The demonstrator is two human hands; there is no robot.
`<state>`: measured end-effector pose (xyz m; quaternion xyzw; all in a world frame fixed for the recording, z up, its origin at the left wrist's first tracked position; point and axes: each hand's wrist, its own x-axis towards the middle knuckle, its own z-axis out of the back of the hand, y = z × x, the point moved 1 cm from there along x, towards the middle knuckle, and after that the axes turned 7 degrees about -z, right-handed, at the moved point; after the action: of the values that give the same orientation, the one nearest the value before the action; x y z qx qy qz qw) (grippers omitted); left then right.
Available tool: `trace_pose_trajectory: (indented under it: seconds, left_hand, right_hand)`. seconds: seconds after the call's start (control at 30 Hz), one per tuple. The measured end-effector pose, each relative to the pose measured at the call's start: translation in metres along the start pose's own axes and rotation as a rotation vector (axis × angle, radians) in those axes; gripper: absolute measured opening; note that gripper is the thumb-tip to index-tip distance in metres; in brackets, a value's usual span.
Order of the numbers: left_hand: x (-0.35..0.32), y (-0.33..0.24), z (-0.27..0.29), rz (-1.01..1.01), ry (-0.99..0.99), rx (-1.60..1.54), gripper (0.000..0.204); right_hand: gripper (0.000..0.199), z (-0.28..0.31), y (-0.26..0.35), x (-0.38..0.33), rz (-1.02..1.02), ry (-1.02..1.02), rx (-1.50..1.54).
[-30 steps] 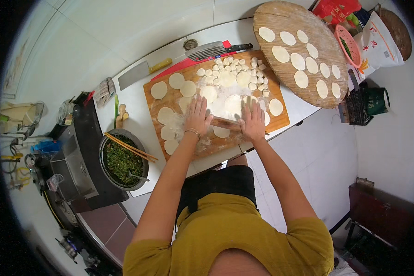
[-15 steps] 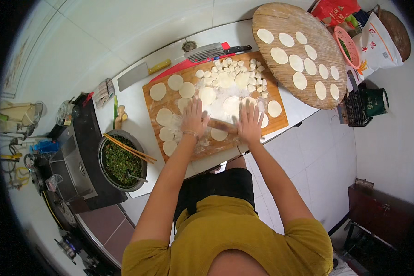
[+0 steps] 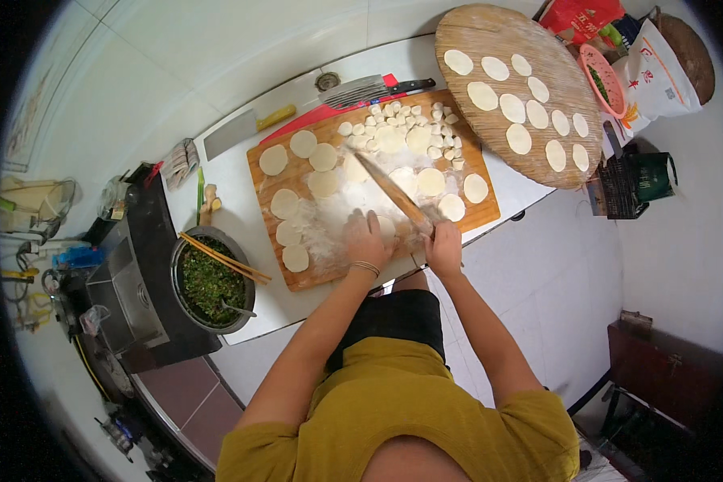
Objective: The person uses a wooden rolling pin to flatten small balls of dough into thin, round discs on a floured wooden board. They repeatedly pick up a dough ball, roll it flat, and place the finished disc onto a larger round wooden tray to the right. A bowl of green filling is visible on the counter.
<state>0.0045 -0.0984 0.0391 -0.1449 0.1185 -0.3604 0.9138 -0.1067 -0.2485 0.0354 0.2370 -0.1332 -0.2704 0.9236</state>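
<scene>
A wooden rolling pin (image 3: 394,191) slants across the floured wooden board (image 3: 313,277), its far end over a round dough wrapper. My right hand (image 3: 443,246) is closed around the pin's near end. Low over the board, my left hand (image 3: 366,241) has its fingers stretched forward, somewhat blurred, beside a flattened dough round (image 3: 386,228) that it partly covers. Several rolled dough wrappers (image 3: 283,203) lie along the board's left side, and others, such as one wrapper (image 3: 475,189), at the right. Small cut dough pieces (image 3: 414,120) cluster at the back.
A round wooden board (image 3: 490,128) with several wrappers stands at the back right. Behind the board lie a cleaver (image 3: 231,135) and a knife (image 3: 410,86). Left is a bowl of chopped green filling (image 3: 209,281) with chopsticks (image 3: 225,259). A pink basket (image 3: 605,79) sits far right.
The rolling pin has swung from lying crosswise under both palms to a slant, held by the right hand alone. My left hand has left the pin and moved nearer and right.
</scene>
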Motion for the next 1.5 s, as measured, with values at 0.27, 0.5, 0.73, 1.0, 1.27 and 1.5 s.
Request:
trace_pose_trajectory:
  seconds: [0.27, 0.5, 0.73, 1.0, 1.27, 1.5]
  left_hand:
    - [0.005, 0.066, 0.005, -0.718, 0.073, -0.050, 0.062]
    - [-0.050, 0.083, -0.008, -0.209, -0.115, 0.002, 0.061]
    - [0.043, 0.084, 0.006, -0.149, -0.111, -0.085, 0.070]
    - [-0.052, 0.112, -0.029, -0.276, -0.062, 0.017, 0.070]
    - [0.040, 0.081, 0.036, -0.224, -0.462, -0.237, 0.057]
    - [0.025, 0.053, -0.032, 0.126, -0.092, -1.716, 0.052]
  right_hand:
    - [0.031, 0.023, -0.031, -0.004, 0.091, 0.010, -0.041]
    - [0.032, -0.016, -0.016, 0.003, 0.375, 0.343, -0.157]
    - [0.058, -0.026, 0.020, 0.059, 0.076, -0.003, -0.307]
    - [0.067, -0.019, 0.015, -0.012, 0.290, 0.149, -0.168]
    - [0.033, -0.025, -0.003, 0.019, 0.119, 0.231, 0.191]
    - [0.024, -0.011, 0.000, -0.008, -0.438, 0.604, 0.779]
